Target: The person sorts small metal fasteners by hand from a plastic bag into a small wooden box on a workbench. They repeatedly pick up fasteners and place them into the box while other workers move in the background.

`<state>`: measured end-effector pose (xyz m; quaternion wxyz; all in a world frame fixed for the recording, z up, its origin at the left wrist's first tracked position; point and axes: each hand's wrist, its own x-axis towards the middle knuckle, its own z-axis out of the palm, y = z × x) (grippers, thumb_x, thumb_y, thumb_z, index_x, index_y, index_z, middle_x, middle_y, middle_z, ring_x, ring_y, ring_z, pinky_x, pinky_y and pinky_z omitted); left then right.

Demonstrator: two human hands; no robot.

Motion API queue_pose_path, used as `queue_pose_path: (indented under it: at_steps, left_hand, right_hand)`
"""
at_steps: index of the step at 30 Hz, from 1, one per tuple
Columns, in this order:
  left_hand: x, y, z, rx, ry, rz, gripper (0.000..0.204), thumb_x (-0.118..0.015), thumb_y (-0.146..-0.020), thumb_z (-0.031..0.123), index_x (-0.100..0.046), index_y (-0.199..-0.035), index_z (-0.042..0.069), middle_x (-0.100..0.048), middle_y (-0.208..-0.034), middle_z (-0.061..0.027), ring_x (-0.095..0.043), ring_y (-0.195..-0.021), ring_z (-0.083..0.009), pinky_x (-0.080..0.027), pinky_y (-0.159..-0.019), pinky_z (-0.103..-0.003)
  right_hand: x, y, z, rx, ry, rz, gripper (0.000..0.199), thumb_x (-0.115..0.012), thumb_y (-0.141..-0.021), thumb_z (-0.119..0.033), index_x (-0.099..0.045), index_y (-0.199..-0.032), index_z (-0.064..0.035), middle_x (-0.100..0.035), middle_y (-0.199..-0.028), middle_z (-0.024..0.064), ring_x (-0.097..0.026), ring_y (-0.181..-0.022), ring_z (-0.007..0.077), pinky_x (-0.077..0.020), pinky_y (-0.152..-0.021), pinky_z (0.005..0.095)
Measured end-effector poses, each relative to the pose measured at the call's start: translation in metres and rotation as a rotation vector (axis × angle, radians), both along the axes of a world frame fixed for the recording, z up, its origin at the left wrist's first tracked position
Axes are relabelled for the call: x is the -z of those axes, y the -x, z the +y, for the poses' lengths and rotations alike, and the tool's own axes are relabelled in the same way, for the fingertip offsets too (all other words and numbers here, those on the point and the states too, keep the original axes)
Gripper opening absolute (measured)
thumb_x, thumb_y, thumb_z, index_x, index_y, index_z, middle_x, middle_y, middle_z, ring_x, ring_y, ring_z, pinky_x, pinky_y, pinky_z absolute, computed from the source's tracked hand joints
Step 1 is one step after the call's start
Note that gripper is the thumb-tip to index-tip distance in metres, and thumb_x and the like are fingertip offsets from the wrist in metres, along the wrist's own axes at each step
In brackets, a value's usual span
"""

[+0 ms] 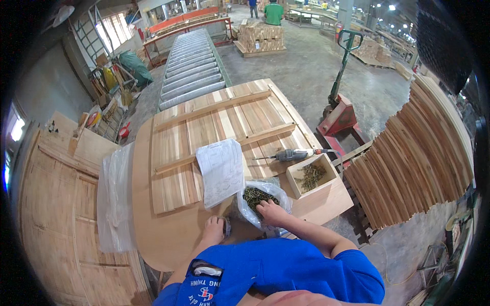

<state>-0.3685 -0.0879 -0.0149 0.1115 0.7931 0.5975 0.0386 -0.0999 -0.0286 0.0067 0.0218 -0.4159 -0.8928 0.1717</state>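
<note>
My right hand point(272, 212) reaches into a clear plastic bag point(284, 196) full of small brass-coloured screws point(254, 195); its fingers are drawn together among them. Left of the bag, my left hand point(213, 230) rests low on the brown board point(158, 232), fingers curled against a small, shiny, see-through thing point(226, 227) that I cannot make out. Beyond the bag, a printed paper sheet point(220, 171) lies over a slatted wooden panel point(204, 120) with battens across it. A power screwdriver point(293, 155) with a long bit lies beside an open wooden box point(333, 174) of more screws.
A tall stack of wooden panels point(413, 153) stands at right, behind it a red pallet jack point(339, 120). A roller conveyor point(191, 64) runs away from the far edge. Large boards point(51, 204) and plastic sheeting point(115, 199) are at left. Two people are far off.
</note>
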Motion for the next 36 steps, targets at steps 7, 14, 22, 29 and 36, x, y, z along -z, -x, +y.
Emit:
queue_pose_path:
  at_steps: [7,14,22,29,36]
  left_hand:
    - [0.011,-0.004,0.002,0.037,0.094,0.013,0.04,-0.062,-0.063,0.005,-0.061,-0.103,0.005,-0.05,-0.111,-0.0207,-0.045,-0.106,-0.0388,-0.038,-0.092,-0.043]
    - [0.018,0.011,0.022,-0.039,0.147,-0.362,0.024,-0.058,-0.068,0.007,-0.066,-0.091,0.006,-0.063,-0.089,-0.0159,-0.059,-0.088,-0.0309,-0.046,-0.081,-0.037]
    - [0.014,0.012,0.021,-0.415,0.469,-0.772,0.021,-0.055,-0.077,0.015,-0.065,-0.09,0.004,-0.064,-0.083,-0.0097,-0.06,-0.078,-0.0181,-0.047,-0.073,-0.03]
    - [0.014,0.012,0.028,-0.383,0.512,-0.892,0.021,-0.051,-0.081,0.016,-0.063,-0.091,0.003,-0.059,-0.075,-0.003,-0.053,-0.064,-0.0118,-0.043,-0.057,-0.026]
    - [0.003,0.012,0.028,-0.581,0.744,-1.262,0.014,-0.051,-0.087,0.018,-0.053,-0.089,0.005,-0.049,-0.065,-0.0002,-0.041,-0.05,-0.0068,-0.033,-0.041,-0.021]
  right_hand:
    - [0.005,-0.016,0.009,0.057,0.186,0.298,0.018,-0.061,-0.071,-0.012,-0.056,-0.087,-0.004,-0.053,-0.09,0.0174,-0.056,-0.085,0.0343,-0.0458,-0.075,0.0424]
    - [0.008,-0.019,0.003,0.336,0.259,0.685,0.014,-0.06,-0.076,-0.012,-0.056,-0.086,-0.0025,-0.056,-0.082,0.0116,-0.058,-0.069,0.0268,-0.0482,-0.065,0.0372]
    - [0.003,-0.018,-0.002,0.858,1.376,1.539,0.009,-0.051,-0.085,-0.01,-0.053,-0.091,-0.0029,-0.053,-0.072,0.0067,-0.054,-0.06,0.0188,-0.0483,-0.054,0.0301]
    - [0.002,-0.009,0.0,0.988,1.608,1.566,0.01,-0.047,-0.088,-0.011,-0.052,-0.092,-0.0032,-0.053,-0.076,0.0069,-0.054,-0.063,0.0189,-0.0473,-0.055,0.0311]
    - [0.023,-0.012,-0.001,0.781,1.636,1.591,0.018,-0.045,-0.09,-0.016,-0.05,-0.101,-0.0029,-0.054,-0.077,0.0066,-0.054,-0.067,0.0191,-0.0461,-0.056,0.0308]
